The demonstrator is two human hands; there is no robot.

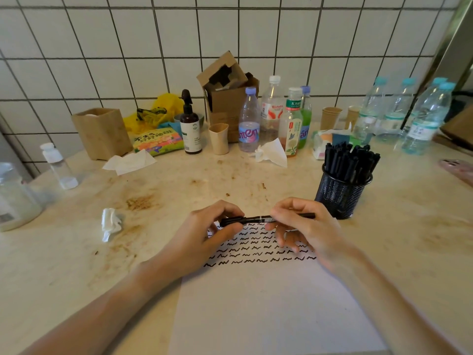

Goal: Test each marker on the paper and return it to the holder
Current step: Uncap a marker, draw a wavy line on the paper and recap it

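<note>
I held the black marker (266, 218) level above the paper (268, 303), near the counter's front edge: left hand (212, 234) pinching its cap, right hand (304, 226) pinching the barrel. Light, stiff, probably slick; I'd grip mid-barrel.

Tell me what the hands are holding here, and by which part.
Both hold one black marker level above the paper. The left hand grips its cap end; the right hand pinches the barrel.

Between my two grips I see a matt black plastic marker (258, 219); under them smooth white paper (268, 308); right of them a black metal-mesh holder (340, 196); around, a stained stone-look worktop (179, 190).
</note>
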